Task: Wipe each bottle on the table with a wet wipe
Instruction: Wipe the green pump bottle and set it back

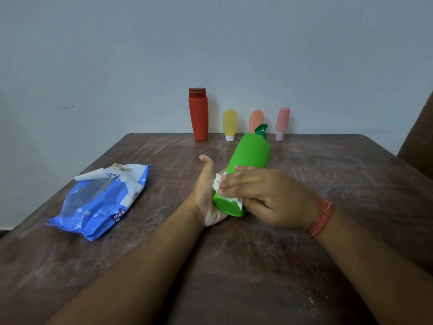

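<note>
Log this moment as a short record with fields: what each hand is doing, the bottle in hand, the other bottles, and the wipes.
left hand: cradles the green bottle from below, thumb up
right hand: presses the wet wipe on the bottle near its base
green bottle: tilted, pump end away from the person
other bottles: red bottle, yellow bottle, orange bottle, pink bottle, upright along the wall
wipes pack: on the table, left, flap open

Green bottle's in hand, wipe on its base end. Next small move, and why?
Probably slide the wet wipe up the green bottle toward its pump. The right hand presses the wipe only near the base, while the left hand cradles the tilted bottle from below, so the upper body looks unwiped. The other four bottles stand untouched at the wall.
</note>
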The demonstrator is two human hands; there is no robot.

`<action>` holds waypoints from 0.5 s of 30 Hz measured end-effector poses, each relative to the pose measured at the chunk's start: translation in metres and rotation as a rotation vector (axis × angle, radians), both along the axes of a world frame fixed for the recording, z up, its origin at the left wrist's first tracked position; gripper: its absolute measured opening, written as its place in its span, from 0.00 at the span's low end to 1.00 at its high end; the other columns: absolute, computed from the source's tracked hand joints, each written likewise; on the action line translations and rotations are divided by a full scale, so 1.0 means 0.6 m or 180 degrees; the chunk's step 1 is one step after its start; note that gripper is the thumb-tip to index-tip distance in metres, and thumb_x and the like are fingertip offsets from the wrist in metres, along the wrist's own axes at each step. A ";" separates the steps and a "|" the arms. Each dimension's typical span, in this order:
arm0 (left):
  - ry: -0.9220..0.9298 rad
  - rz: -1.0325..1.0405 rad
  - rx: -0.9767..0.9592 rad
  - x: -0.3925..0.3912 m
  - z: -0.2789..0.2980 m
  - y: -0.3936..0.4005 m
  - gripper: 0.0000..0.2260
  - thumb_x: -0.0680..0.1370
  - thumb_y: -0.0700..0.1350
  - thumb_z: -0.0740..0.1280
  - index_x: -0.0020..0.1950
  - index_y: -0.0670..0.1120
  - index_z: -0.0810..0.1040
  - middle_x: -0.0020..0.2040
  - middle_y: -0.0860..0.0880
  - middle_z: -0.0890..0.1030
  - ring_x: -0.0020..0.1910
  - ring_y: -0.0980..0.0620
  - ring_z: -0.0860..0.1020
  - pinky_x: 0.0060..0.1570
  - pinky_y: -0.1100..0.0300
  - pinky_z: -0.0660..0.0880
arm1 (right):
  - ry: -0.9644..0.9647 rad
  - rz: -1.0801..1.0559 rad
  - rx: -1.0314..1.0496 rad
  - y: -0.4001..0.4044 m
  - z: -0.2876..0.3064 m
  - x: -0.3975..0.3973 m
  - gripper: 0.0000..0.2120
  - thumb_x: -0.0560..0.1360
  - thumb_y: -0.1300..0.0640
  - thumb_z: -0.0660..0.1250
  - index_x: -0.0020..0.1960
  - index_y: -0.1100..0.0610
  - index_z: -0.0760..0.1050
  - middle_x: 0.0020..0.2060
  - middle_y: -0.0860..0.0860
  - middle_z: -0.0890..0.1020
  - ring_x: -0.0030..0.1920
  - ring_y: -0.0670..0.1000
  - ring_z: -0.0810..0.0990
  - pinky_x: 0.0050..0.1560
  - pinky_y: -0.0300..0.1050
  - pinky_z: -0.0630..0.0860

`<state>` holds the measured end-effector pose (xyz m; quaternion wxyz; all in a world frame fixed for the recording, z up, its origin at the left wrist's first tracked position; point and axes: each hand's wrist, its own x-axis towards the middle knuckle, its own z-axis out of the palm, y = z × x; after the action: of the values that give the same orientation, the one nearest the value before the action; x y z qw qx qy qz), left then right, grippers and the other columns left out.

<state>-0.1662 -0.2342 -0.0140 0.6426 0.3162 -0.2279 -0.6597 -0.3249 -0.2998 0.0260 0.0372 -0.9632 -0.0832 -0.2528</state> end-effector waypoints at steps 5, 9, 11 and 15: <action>-0.0102 -0.0181 -0.0228 0.003 0.003 0.002 0.49 0.71 0.80 0.44 0.67 0.45 0.81 0.56 0.38 0.80 0.44 0.40 0.81 0.37 0.51 0.80 | -0.0300 -0.0765 0.0106 -0.040 -0.008 0.000 0.22 0.75 0.71 0.64 0.68 0.59 0.76 0.69 0.53 0.75 0.71 0.51 0.72 0.74 0.51 0.64; -0.0339 -0.0649 -0.0239 -0.002 0.002 0.010 0.46 0.72 0.79 0.46 0.68 0.46 0.78 0.56 0.39 0.80 0.42 0.41 0.80 0.36 0.55 0.78 | -0.0703 -0.1592 0.0258 -0.088 -0.011 -0.016 0.25 0.73 0.75 0.63 0.68 0.61 0.76 0.68 0.56 0.76 0.71 0.55 0.72 0.74 0.55 0.65; -0.0484 -0.0771 -0.0253 -0.007 0.001 0.011 0.43 0.73 0.78 0.46 0.66 0.47 0.79 0.55 0.39 0.80 0.42 0.41 0.80 0.36 0.55 0.78 | -0.0933 -0.1970 0.0352 -0.106 -0.011 -0.026 0.26 0.72 0.75 0.63 0.68 0.61 0.76 0.68 0.56 0.76 0.71 0.57 0.72 0.74 0.54 0.65; -0.0623 -0.0730 -0.0276 -0.010 0.002 0.015 0.41 0.73 0.76 0.48 0.69 0.47 0.76 0.54 0.39 0.80 0.41 0.41 0.80 0.35 0.54 0.78 | -0.1036 -0.1832 0.0586 -0.100 -0.014 -0.027 0.26 0.73 0.76 0.61 0.69 0.62 0.74 0.69 0.57 0.74 0.73 0.56 0.70 0.75 0.49 0.62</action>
<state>-0.1720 -0.2249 -0.0127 0.5508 0.3228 -0.3523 -0.6844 -0.3409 -0.3596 0.0175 0.0373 -0.8868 0.2104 -0.4098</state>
